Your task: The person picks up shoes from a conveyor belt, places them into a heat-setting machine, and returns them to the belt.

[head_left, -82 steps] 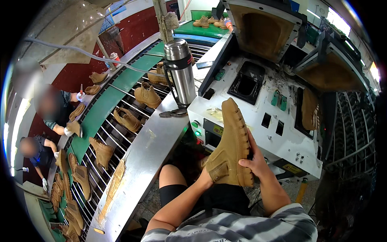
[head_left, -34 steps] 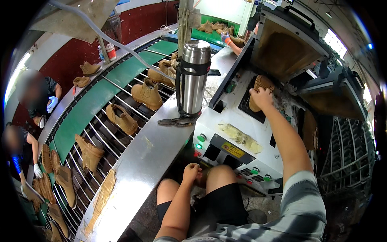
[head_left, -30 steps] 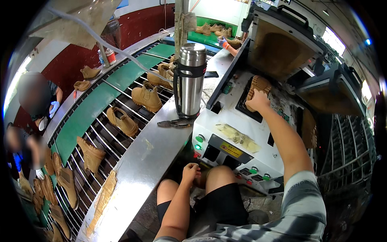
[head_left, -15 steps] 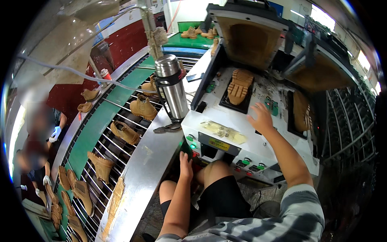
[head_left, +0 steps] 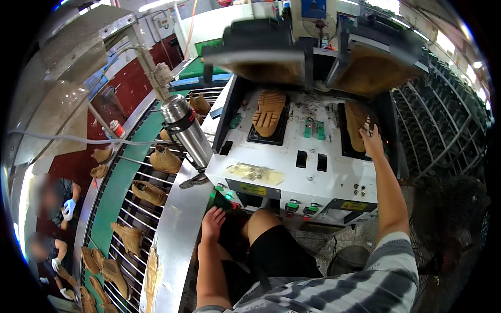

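My right hand (head_left: 373, 140) reaches out over the right bay of a white press machine (head_left: 292, 167) and rests on the tan shoe (head_left: 356, 124) lying sole-up there. A second tan shoe (head_left: 269, 108) lies sole-up in the left bay. My left hand (head_left: 213, 223) is low at the machine's front left corner, fingers at the lit green button (head_left: 225, 197); it holds nothing.
A steel flask (head_left: 187, 131) stands on the metal ledge (head_left: 180, 229) left of the machine, with pliers (head_left: 194, 180) beside it. A conveyor (head_left: 130, 208) carrying several tan shoe uppers runs along the left. Two other people (head_left: 52, 203) work at its far side. A fan (head_left: 449, 235) stands at the right.
My right hand set a shoe into the left bay, then moved right onto the shoe in the right bay. My left hand rose from my knee to the green button.
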